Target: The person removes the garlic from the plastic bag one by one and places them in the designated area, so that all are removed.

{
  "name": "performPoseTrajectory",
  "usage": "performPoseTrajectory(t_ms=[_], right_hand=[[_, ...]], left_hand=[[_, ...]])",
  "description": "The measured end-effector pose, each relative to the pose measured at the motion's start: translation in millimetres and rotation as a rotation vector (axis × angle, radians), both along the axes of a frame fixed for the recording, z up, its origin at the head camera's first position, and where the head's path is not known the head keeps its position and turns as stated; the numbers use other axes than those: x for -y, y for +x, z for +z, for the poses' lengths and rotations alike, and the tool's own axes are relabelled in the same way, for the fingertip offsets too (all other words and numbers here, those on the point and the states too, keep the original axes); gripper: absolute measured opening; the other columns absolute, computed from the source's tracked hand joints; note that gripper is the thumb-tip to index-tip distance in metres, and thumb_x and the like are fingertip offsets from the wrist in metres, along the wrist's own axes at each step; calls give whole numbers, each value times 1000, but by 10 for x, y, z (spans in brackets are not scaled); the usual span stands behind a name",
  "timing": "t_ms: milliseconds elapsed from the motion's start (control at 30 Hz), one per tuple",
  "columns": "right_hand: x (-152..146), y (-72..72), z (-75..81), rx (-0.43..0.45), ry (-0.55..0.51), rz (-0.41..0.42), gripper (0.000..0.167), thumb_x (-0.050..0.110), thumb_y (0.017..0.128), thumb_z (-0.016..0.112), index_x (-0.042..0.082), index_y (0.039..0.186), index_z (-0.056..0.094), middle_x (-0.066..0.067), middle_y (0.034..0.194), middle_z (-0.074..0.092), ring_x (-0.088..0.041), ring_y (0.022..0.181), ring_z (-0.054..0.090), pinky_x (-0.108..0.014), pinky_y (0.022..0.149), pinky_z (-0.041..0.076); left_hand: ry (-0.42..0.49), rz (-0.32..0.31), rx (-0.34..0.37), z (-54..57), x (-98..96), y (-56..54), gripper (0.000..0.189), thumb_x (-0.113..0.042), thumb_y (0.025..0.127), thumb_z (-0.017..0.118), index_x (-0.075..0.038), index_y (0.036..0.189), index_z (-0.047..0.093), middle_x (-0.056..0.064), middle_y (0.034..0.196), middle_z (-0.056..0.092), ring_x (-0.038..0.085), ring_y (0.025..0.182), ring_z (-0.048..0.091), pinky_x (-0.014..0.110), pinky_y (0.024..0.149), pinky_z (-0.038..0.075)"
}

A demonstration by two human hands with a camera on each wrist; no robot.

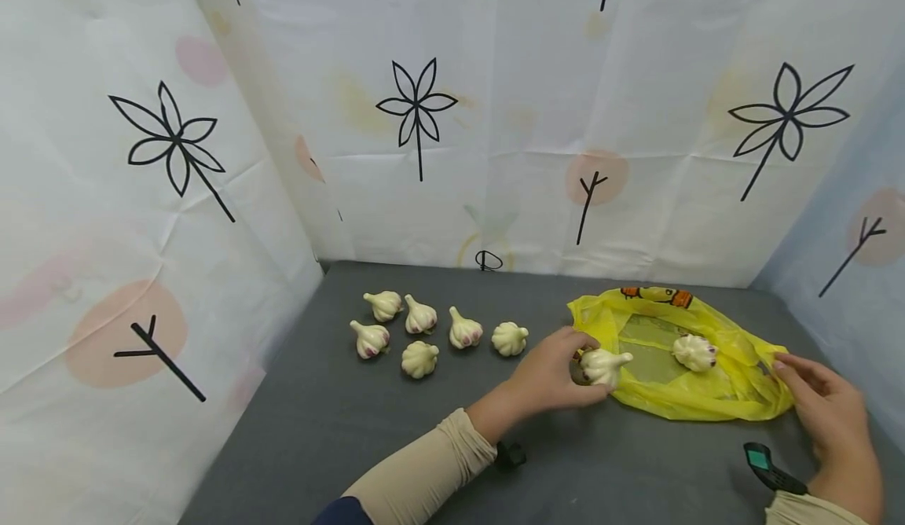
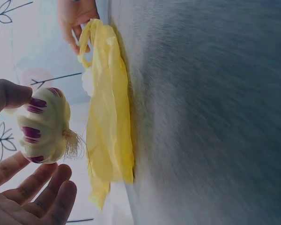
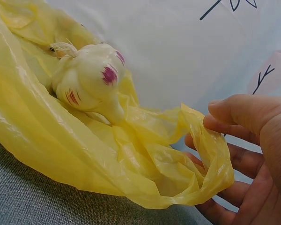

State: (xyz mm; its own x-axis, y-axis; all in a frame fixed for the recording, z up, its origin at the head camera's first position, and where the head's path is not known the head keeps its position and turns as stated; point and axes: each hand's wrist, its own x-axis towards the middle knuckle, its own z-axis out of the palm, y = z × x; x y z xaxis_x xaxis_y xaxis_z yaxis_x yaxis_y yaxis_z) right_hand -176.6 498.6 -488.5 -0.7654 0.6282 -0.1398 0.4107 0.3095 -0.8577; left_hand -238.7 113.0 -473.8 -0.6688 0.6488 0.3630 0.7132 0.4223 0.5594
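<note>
My left hand (image 1: 558, 372) pinches a garlic bulb (image 2: 46, 125) between thumb and fingers, at the left edge of a yellow plastic bag (image 1: 679, 409). The bulb is cream with purple streaks and has stringy roots at its base. With its mouth spread wide, the bag lies on the grey table. Inside it rests another garlic bulb (image 3: 86, 82), towards the right. My right hand (image 1: 830, 407) holds the bag's right rim, the looped handle (image 3: 218, 164) caught between thumb and fingers.
Several more garlic bulbs (image 1: 420, 315) lie in a loose group on the grey table (image 1: 318, 438), left of the bag. A patterned white cloth (image 1: 509, 132) hangs behind and at both sides. A black strap device (image 1: 771, 466) sits by my right wrist.
</note>
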Motion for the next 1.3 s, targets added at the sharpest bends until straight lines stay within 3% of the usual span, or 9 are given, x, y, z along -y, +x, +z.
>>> performPoseTrajectory(t_ms=[167,267,333,400,533,700,1000,1133,1300], right_hand=[[-7,9,-5,0,-2,3,50,56,108,51,39,155,51,37,142,40,-21,155,34,-55,130,29],[-14,18,-18,-21,9,9,49,54,108,52,37,154,54,42,124,45,-9,138,46,-55,129,31],[-18,21,-23,-31,16,14,47,53,107,53,37,151,56,44,110,41,3,123,46,-55,129,32],[-22,17,-23,-37,12,15,45,54,107,54,39,149,57,44,107,40,13,113,40,-54,129,32],[-27,13,-16,-46,-8,22,39,54,107,55,45,145,57,43,111,41,17,108,38,-52,130,30],[-28,22,-14,-63,-16,39,32,51,108,54,48,139,58,45,104,39,21,97,35,-51,131,29],[-17,23,-10,-38,-22,14,42,53,107,54,43,148,55,43,115,42,14,115,41,-52,131,29],[-12,28,-12,-43,-26,11,43,52,107,54,42,149,55,43,114,42,14,116,41,-52,131,29],[-4,27,-7,-29,-22,8,45,54,107,54,42,151,54,43,119,42,6,128,44,-52,131,28]], left_hand=[[34,-28,17,-13,246,50,54,-35,92,84,-15,138,64,-1,122,63,5,106,61,11,90,51],[58,-27,23,-36,420,75,53,-32,92,84,-17,138,64,-2,121,61,4,104,60,17,89,55],[66,-18,11,-54,541,88,52,-32,92,84,-19,138,63,-4,120,60,3,102,59,20,88,57],[78,-5,-4,-64,652,96,51,-31,92,84,-19,137,63,-4,120,60,5,101,59,25,88,59],[91,19,-24,-71,845,106,52,-28,92,84,-17,137,63,-2,125,60,7,102,59,30,90,60],[62,69,-29,-72,1042,133,54,-24,90,85,-13,138,64,1,128,61,10,101,59,33,93,57],[-5,102,-35,1,1272,150,53,-23,89,85,-10,136,65,2,121,60,15,97,59,26,85,54],[-18,114,-59,34,1344,115,53,-22,88,86,-9,135,65,2,120,60,18,95,61,27,83,53],[-47,132,-79,103,1420,99,53,-19,86,87,-6,132,66,6,124,63,17,100,62,31,86,57]])
